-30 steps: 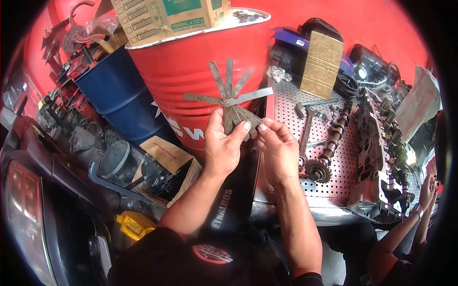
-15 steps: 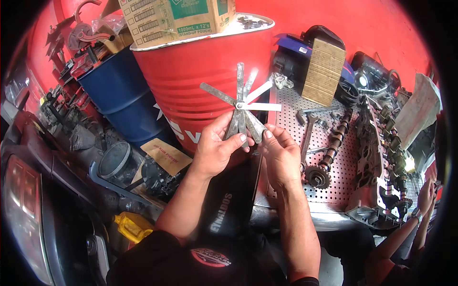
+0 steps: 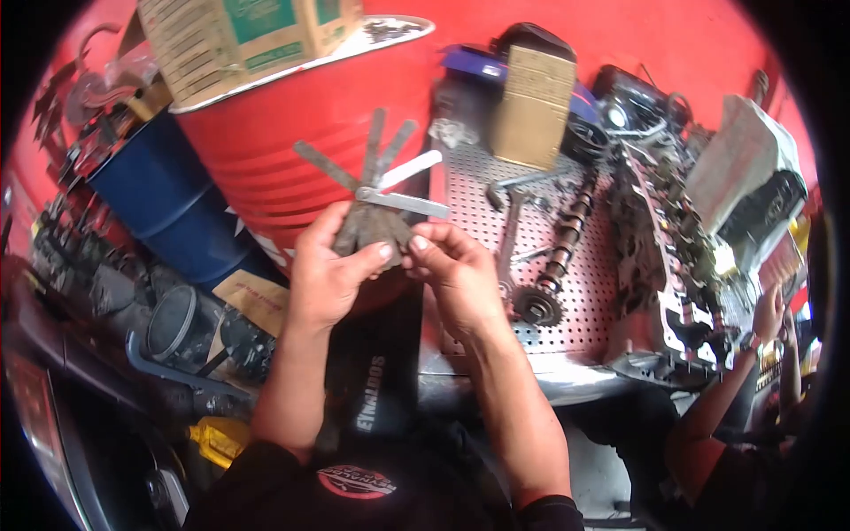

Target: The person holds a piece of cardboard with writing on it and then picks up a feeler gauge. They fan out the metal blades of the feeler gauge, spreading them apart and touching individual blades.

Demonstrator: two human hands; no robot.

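Note:
A feeler gauge (image 3: pixel 375 168) is fanned out in front of me, its thin metal blades spreading from one pivot. My left hand (image 3: pixel 326 270) grips its lower blades, the thumb pressed on top. With thumb and fingertips, my right hand (image 3: pixel 456 274) pinches a blade at the fan's lower right. The upper blades point up and outward, with nothing touching them. Behind the gauge stands a red drum (image 3: pixel 292 133).
On the perforated metal bench (image 3: pixel 469 190) to the right lie a camshaft (image 3: pixel 567 234), a wrench (image 3: pixel 511 234) and a cylinder head (image 3: pixel 651 265). A blue drum (image 3: pixel 168 195) stands left. Another person's hand (image 3: pixel 768 314) is at the far right. A cardboard box (image 3: pixel 266 35) rests on the red drum.
The view has swung right, so the drums and bench sit further left. My hands still hold the feeler gauge, and its lower blades look more spread and overlapping.

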